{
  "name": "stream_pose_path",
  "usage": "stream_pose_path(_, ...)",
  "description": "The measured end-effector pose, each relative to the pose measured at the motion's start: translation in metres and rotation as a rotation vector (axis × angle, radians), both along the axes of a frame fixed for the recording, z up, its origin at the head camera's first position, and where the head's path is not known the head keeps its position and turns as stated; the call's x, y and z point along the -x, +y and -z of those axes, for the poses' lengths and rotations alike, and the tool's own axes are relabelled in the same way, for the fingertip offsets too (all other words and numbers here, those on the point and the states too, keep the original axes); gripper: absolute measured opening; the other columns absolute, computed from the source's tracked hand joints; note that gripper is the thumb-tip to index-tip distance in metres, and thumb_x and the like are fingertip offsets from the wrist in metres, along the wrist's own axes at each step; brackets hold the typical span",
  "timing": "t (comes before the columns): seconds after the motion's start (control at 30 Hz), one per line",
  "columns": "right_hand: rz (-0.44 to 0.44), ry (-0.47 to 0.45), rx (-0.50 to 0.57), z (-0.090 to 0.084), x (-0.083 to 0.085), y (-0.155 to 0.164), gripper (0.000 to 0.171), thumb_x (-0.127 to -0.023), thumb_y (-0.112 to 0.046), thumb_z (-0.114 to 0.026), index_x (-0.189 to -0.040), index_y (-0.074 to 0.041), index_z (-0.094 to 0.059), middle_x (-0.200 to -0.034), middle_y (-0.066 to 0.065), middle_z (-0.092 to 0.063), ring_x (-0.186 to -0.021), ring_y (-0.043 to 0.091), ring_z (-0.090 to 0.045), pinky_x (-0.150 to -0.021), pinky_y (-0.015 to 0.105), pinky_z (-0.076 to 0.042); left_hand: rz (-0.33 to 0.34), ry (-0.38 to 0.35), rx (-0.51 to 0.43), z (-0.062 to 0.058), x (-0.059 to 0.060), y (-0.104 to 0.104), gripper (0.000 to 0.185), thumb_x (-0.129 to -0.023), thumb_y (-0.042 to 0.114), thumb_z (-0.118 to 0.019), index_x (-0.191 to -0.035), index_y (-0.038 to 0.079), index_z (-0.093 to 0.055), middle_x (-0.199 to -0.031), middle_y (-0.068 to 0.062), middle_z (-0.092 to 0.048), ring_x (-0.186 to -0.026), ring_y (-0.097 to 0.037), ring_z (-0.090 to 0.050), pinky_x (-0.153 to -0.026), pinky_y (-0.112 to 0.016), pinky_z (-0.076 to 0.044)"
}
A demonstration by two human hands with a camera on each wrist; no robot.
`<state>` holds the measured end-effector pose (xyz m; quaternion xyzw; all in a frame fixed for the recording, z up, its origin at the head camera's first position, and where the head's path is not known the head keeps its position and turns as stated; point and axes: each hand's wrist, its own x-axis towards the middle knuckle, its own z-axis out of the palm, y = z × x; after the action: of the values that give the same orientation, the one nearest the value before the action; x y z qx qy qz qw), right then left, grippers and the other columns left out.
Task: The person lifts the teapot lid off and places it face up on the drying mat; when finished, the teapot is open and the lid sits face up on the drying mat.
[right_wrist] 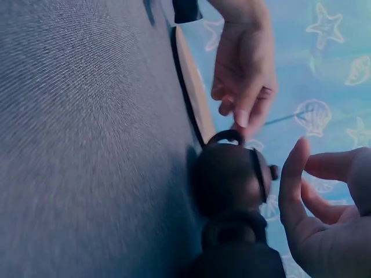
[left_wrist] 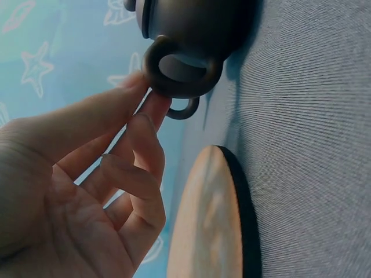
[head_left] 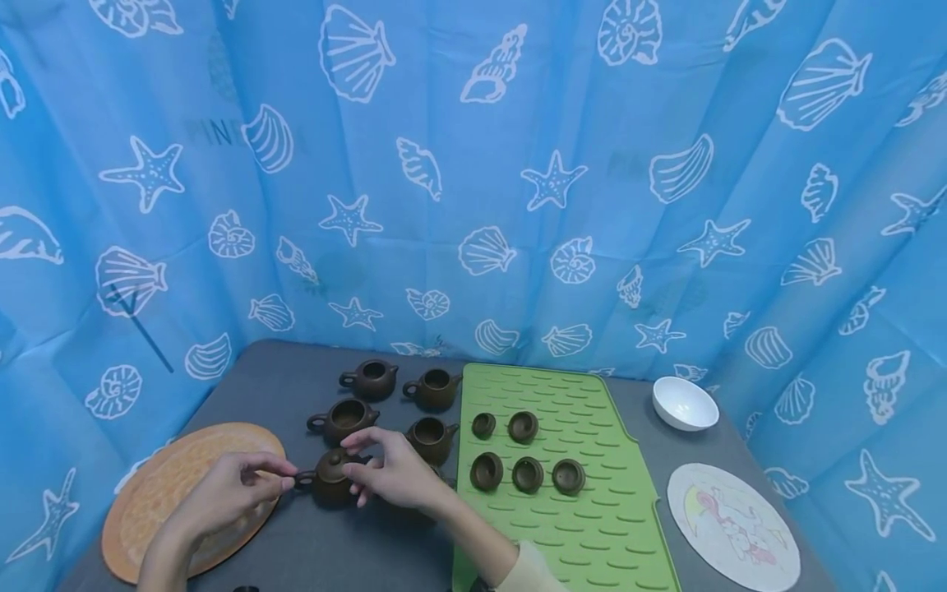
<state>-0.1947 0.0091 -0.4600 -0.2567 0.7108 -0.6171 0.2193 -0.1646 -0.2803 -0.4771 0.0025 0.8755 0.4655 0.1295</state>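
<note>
A small dark brown teapot with its lid on stands on the grey table, between the two hands. My left hand pinches its looped handle between thumb and forefinger. Beside the lid knob hovers my right hand, fingers slightly bent, with a gap to the knob in the right wrist view. Behind are several lidless brown teapots, among them one teapot just beyond the lidded one and another teapot behind the right hand. The right hand and forearm partly hide more dark pots.
A green drying mat lies to the right, bearing several small brown cups. Farther right are a white bowl and a round white printed mat. A round tan board lies at left. A blue shell-patterned curtain surrounds the table.
</note>
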Motion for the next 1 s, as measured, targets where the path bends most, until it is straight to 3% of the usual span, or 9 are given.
stream_pose_path(0.1, 0.015, 0.004, -0.029, 0.004, 0.002, -0.012, 0.033, -0.106, -0.01, -0.069, -0.137, -0.001, -0.066, -0.121, 0.002, -0.066, -0.063, 0.005, -0.068, -0.071, 0.049, -0.069, 0.002, -0.008, -0.015, 0.0, -0.001, 0.0, 0.029, -0.101, 0.022, -0.079, -0.123, 0.004, -0.078, -0.104, -0.005, -0.076, -0.062, -0.016, -0.06, -0.051, -0.03, -0.049)
stream_pose_path(0.27, 0.057, 0.038, -0.083, 0.008, 0.005, -0.022, 0.023, -0.105, -0.008, -0.07, -0.128, -0.003, -0.071, -0.105, -0.004, -0.062, -0.057, 0.005, -0.062, -0.057, 0.035, -0.064, -0.009, -0.029, -0.031, 0.001, 0.0, 0.002, 0.03, -0.101, 0.024, -0.078, -0.124, 0.004, -0.077, -0.102, -0.005, -0.075, -0.058, -0.014, -0.056, -0.049, -0.029, -0.047)
stream_pose_path(0.5, 0.095, 0.113, -0.137, 0.007, 0.006, -0.025, 0.014, -0.105, -0.01, -0.071, -0.119, -0.005, -0.073, -0.089, -0.007, -0.059, -0.051, 0.004, -0.057, -0.047, 0.025, -0.056, -0.065, -0.032, -0.002, 0.002, 0.003, 0.007, 0.025, -0.101, 0.022, -0.079, -0.119, 0.005, -0.079, -0.101, -0.004, -0.077, -0.066, -0.017, -0.062, -0.051, -0.031, -0.049)
stream_pose_path(0.73, 0.113, 0.133, -0.115, 0.005, 0.003, -0.018, 0.011, -0.104, -0.013, -0.075, -0.114, -0.009, -0.073, -0.092, -0.007, -0.057, -0.053, 0.005, -0.056, -0.047, 0.019, -0.049, -0.089, -0.035, 0.015, 0.003, 0.002, 0.009, 0.021, -0.1, 0.021, -0.079, -0.116, 0.007, -0.08, -0.097, -0.003, -0.076, -0.065, -0.017, -0.062, -0.051, -0.03, -0.048)
stream_pose_path(1.0, 0.105, 0.177, -0.102, -0.006, 0.001, 0.011, 0.013, -0.104, -0.021, -0.075, -0.115, -0.014, -0.073, -0.113, 0.0, -0.056, -0.055, 0.003, -0.056, -0.052, 0.02, -0.052, -0.102, -0.034, 0.023, 0.004, 0.002, 0.01, 0.019, -0.1, 0.019, -0.079, -0.115, 0.008, -0.081, -0.097, -0.003, -0.076, -0.062, -0.018, -0.059, -0.05, -0.03, -0.047)
